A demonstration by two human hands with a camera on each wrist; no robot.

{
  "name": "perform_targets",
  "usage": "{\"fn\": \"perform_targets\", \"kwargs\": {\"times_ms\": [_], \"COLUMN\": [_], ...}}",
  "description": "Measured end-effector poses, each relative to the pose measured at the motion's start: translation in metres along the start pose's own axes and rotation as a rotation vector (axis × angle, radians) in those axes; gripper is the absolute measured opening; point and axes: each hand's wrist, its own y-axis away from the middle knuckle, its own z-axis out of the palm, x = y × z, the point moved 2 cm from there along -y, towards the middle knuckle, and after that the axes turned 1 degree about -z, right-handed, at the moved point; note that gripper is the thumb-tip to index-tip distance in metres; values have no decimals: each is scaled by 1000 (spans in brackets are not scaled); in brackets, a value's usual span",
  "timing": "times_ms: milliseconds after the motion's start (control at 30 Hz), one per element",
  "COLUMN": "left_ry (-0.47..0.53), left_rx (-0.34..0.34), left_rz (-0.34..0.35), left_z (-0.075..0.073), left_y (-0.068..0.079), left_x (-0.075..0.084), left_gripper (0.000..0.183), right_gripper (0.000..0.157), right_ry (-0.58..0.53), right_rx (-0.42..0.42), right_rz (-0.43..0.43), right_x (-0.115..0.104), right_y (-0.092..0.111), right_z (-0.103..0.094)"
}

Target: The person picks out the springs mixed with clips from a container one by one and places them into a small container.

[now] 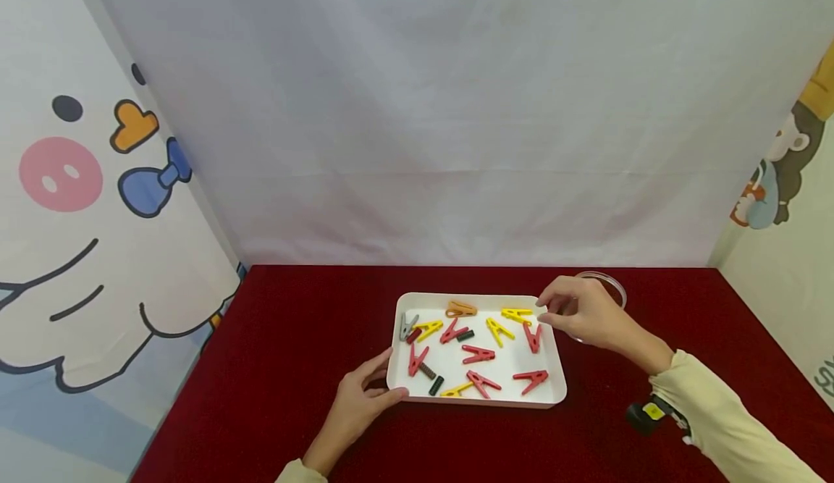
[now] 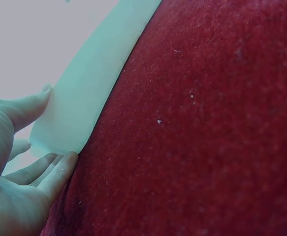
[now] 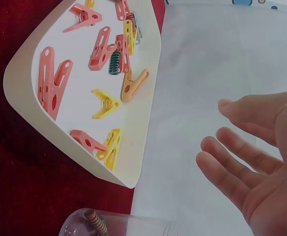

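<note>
A white tray (image 1: 478, 297) lies on the red tablecloth and holds several clothespins: red (image 1: 478, 354), yellow (image 1: 517, 314), orange (image 1: 460, 308) and grey (image 1: 407, 325). My left hand (image 1: 361, 396) grips the tray's near-left corner. In the left wrist view its thumb (image 2: 32, 105) and fingers (image 2: 49, 169) sit on either side of the tray (image 2: 79, 98) corner. My right hand (image 1: 576, 313) hovers over the far-right corner. In the right wrist view this hand (image 3: 261, 162) is empty, with relaxed fingers beside the tray (image 3: 15, 78).
A clear round container (image 1: 609, 284) stands just behind my right hand; in the right wrist view the container (image 3: 118, 226) holds a brown clip (image 3: 96, 222). White cloth walls close the back and sides. Bare red cloth (image 1: 293, 338) lies around the tray.
</note>
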Motion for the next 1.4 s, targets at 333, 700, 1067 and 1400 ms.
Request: {"fn": "perform_targets", "kwargs": {"times_ms": [333,700,1067,1400], "left_ry": [-10,-10,-21,-22], "left_rx": [-1,-8,-11,-8], "left_rz": [5,5,8,4], "left_z": [0,0,0,-1], "left_y": [-1,-1,-2,-2], "left_x": [-1,-5,-4,-2], "left_gripper": [73,72,72,71], "right_gripper": [21,20,18,20], "right_ry": [-31,-60,-105,-155], "right_rx": [-13,-17,-65,-44], "right_rz": [0,4,23,-30], "right_x": [-5,-6,-11,-15], "right_y": [-3,0,-2,-3], "right_z": [9,21,30,37]}}
